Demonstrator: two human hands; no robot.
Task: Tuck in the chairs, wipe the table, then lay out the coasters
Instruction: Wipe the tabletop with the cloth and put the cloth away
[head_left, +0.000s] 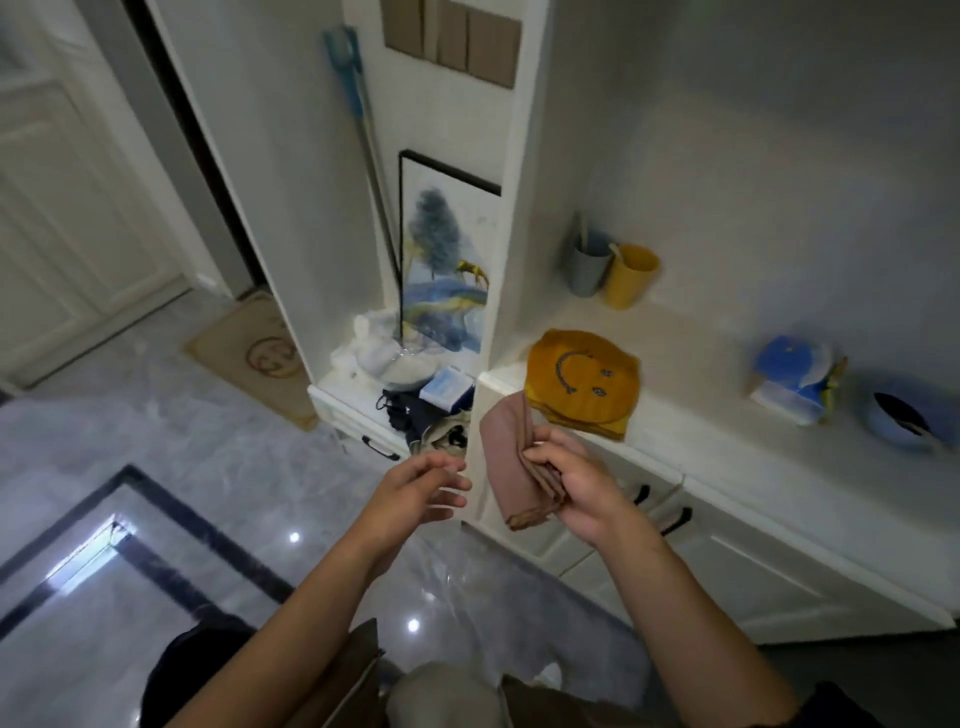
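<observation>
1. The right hand (576, 483) pinches a folded pink cloth (506, 457) just off the desk (701, 364) edge. The left hand (415, 488) hovers beside it, fingers loose, holding nothing.
2. The yellow smiley stack (582, 379), likely the coasters, sits on the desk, not yet laid out.
3. No table or chairs in view. Wiping looks next.

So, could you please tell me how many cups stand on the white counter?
2. A grey-blue cup stands at the back of the counter, a yellow cup just right of it. The blurry blue dish farther right isn't counted. None seems hidden.
</observation>
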